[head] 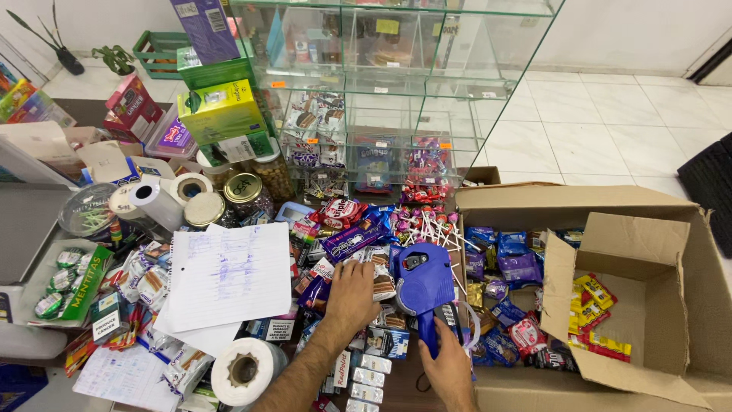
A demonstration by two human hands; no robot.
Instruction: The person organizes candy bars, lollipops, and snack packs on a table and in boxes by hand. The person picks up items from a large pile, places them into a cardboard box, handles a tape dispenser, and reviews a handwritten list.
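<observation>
Two hands at work beside the cardboard box [656, 305]: right hand [450, 370] clenched round blue price-label gun [423, 286], left hand [351, 297] flat on chocolate packets [381, 286]. Labelling underway; careful aim needed.

Cluttered counter [404, 385]: candy packets [347, 240], lined paper sheets [229, 276], paper roll [244, 371], jars [248, 192].

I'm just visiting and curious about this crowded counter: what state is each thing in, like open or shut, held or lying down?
Left hand: open, palm down on the sweet packets.
Right hand: shut on the blue price gun, held upright.
Cardboard box: open, flaps up, a few packets inside.
Glass jars: lids on.
Paper roll: lying on its side.
Lined sheet: lying flat, written on.
Glass shelf: partly stocked.
</observation>
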